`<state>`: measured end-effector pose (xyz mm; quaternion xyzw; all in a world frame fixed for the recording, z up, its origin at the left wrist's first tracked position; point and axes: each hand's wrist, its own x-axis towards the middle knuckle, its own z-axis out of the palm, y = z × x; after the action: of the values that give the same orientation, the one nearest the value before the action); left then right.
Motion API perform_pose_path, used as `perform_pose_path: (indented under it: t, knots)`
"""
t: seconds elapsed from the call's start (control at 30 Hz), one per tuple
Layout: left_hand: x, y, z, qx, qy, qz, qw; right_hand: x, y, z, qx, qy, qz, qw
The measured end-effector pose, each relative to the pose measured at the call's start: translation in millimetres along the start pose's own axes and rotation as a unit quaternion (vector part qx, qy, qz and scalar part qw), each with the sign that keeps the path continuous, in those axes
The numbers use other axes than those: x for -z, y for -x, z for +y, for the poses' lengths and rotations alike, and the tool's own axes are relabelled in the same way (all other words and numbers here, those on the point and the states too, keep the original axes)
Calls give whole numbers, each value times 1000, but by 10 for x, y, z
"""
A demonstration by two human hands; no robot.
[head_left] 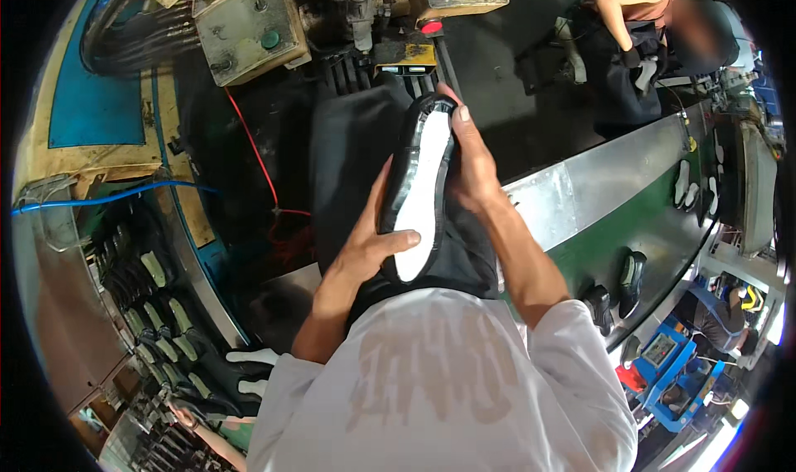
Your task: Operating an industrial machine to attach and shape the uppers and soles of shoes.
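A black shoe upper (400,173) is held in front of my body, bottom side up, with a long white insole board (424,190) facing me. Its black edge is folded inward around the white board. My left hand (366,248) grips the lower left side, thumb pressed on the white board and the other fingers mostly hidden behind. On the upper right side, my right hand (475,161) is closed around the narrower end, its thumb along the edge. Whatever is inside the upper is hidden from this side.
Ahead stands a machine with two control boxes (253,32) and a red button (430,26). At right runs a green conveyor (572,260) with a metal rim, carrying black shoes (632,283). A rack of shoe parts (170,331) stands at left. A co-worker (634,16) sits at far right.
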<state>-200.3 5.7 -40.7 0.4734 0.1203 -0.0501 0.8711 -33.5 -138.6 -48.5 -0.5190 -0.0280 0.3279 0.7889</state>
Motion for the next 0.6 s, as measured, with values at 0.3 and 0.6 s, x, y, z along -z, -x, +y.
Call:
perform_pose_path:
  t: [0.3,0.6]
  knots:
    - [201,440,307,-82,-52,96,991,-683,-284,188,-21,-4,-46,999]
    - [512,1728,441,-89,34,460,883,82,-886,933,75,490,-112,861]
